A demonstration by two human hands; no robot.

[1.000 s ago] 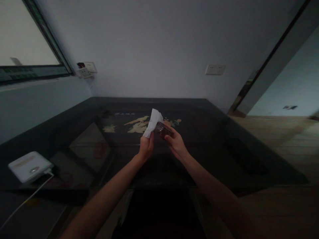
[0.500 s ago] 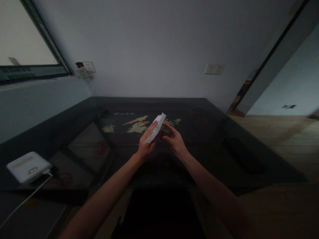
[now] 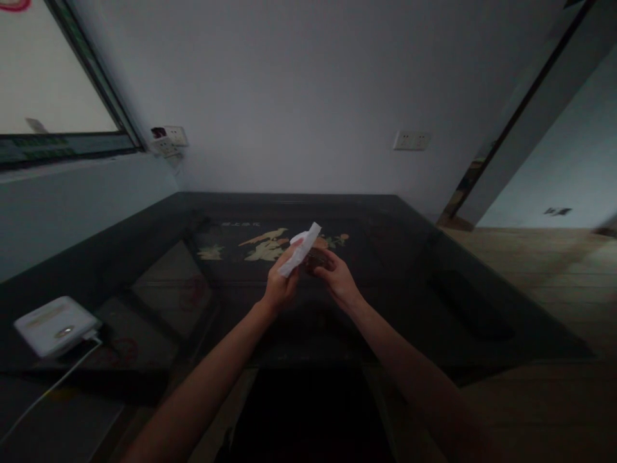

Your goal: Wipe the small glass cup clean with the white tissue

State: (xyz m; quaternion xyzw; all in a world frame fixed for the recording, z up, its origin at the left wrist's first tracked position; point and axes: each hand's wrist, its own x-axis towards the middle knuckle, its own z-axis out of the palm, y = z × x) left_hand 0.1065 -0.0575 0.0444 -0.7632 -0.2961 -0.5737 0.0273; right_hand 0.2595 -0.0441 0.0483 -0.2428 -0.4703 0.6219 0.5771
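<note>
left hand (image 3: 279, 286) pinches a white tissue (image 3: 299, 249) pressed against a small dark object (image 3: 315, 260) gripped in the right hand (image 3: 339, 280), both held together in the air above the dark glass worktop (image 3: 409, 270), hands nearly touching.

White tissue (image 3: 299, 251), dark small obj (image 3: 315, 260), black table (image 3: 385, 257) w/ gold-green bird inlay (image 3: 266, 244), white box (image 3: 55, 325).
</note>
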